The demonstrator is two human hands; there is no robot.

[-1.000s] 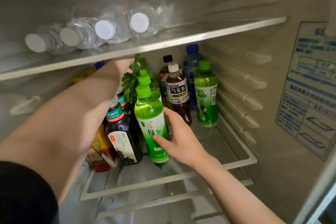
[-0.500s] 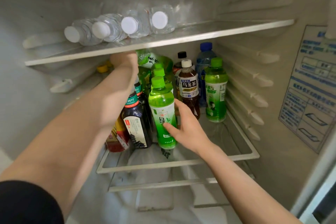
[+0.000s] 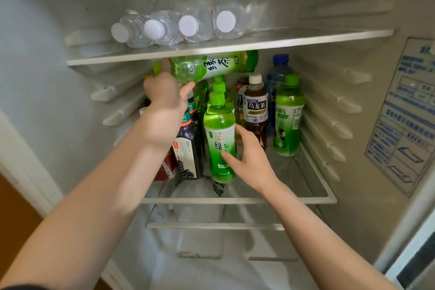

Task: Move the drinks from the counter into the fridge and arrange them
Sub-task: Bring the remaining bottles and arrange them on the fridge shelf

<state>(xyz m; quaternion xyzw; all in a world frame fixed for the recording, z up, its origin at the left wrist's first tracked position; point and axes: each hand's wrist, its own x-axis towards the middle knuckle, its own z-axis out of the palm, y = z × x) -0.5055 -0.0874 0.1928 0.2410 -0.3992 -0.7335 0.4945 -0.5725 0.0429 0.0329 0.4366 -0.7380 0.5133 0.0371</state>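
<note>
Arranging stage: left hand (image 3: pixel 164 99) grips an unplaced sideways tea bottle (image 3: pixel 211 66); below it, right hand (image 3: pixel 250 162) holds an upright green bottle (image 3: pixel 219 134) among shelved drinks (image 3: pixel 256 110).

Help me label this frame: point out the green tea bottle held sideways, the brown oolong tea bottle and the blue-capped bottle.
green tea bottle held sideways (image 3: pixel 211 67): head view, on its label.
brown oolong tea bottle (image 3: pixel 256 107): head view, on its label.
blue-capped bottle (image 3: pixel 280 59): head view, on its cap.

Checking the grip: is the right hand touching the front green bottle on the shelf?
Touching. In the head view the right hand has its thumb on the label of the front green bottle, fingers curled round its side.
</note>
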